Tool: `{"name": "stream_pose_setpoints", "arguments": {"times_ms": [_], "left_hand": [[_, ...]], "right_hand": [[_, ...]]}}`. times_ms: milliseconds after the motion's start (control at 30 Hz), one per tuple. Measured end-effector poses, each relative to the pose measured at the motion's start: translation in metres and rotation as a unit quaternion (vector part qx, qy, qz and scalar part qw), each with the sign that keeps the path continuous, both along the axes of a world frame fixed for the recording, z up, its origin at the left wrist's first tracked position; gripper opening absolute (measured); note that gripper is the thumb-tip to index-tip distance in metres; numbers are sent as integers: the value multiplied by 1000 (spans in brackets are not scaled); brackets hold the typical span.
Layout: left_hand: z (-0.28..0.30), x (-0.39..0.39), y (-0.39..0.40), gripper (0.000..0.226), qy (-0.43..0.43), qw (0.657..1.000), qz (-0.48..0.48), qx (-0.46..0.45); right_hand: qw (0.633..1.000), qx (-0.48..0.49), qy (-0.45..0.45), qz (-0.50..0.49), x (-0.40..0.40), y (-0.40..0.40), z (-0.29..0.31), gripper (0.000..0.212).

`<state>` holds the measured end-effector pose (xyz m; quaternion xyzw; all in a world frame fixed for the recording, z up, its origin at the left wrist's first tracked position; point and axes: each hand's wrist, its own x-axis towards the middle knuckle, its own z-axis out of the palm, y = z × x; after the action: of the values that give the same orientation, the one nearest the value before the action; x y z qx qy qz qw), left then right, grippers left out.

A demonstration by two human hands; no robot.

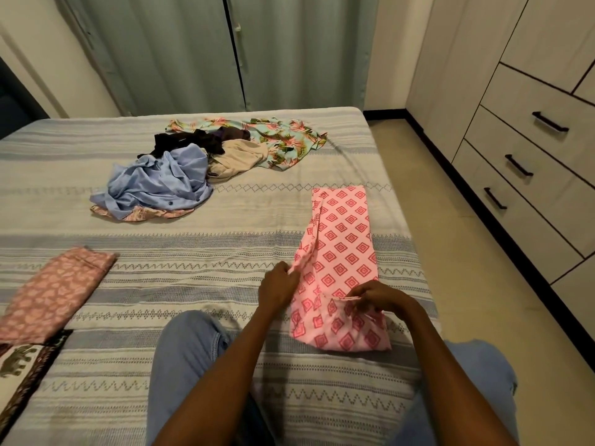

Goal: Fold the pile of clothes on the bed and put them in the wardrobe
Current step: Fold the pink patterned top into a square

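A pink garment with red diamond print (pixel 341 252) lies as a long strip on the right side of the bed (pixel 193 252). My left hand (pixel 278 286) pinches its left edge. My right hand (pixel 380 296) pinches a fold of the fabric near the strip's near end. A loose pile of clothes (pixel 180 175) sits mid-bed: a light blue shirt, dark items, a beige piece and a floral garment (pixel 283 140). A folded pink patterned cloth (pixel 54 291) rests at the left on another folded piece with an elephant print (pixel 19 362).
The wardrobe with drawers and black handles (pixel 518 165) stands along the right wall, across a strip of beige floor (pixel 450 252). Grey-green curtains (pixel 225 53) hang behind the bed. My knees in blue jeans (pixel 186 358) are at the bed's near edge.
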<state>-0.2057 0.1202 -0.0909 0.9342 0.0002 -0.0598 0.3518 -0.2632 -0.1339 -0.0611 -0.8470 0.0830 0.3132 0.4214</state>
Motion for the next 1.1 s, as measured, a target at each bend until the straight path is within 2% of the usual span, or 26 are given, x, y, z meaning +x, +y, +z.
{"name": "stream_pose_setpoints", "arguments": {"times_ms": [100,267,367,533,633,733,800,867,967,1100], "left_hand": [[-3,5,28,38,45,998,39,22],[-11,15,40,35,101,993,40,37],[-10,19,34,32,129,990,43,29],[-12,19,34,21,160,985,65,-8],[-15,15,37,24,167,984,64,-18],[-18,17,37,25,170,982,77,-18],[-24,19,36,34,168,981,87,-35],[-29,17,34,37,150,981,103,-65],[-33,8,28,28,106,973,143,-144],[-29,-5,17,27,42,972,115,-203]], "right_hand": [[997,-69,-10,27,7,2,-15,20],[986,-160,-38,20,14,15,-22,30],[973,-211,-88,30,26,27,-22,35],[948,-215,-209,106,72,62,-11,40],[909,-248,-269,201,105,86,-6,51],[835,-329,-283,337,135,106,-11,64],[789,-375,-274,402,150,113,-18,64],[760,-393,-288,430,162,116,-22,61],[736,-401,-327,436,178,113,-19,48],[707,-422,-371,430,191,101,-12,27]]}}
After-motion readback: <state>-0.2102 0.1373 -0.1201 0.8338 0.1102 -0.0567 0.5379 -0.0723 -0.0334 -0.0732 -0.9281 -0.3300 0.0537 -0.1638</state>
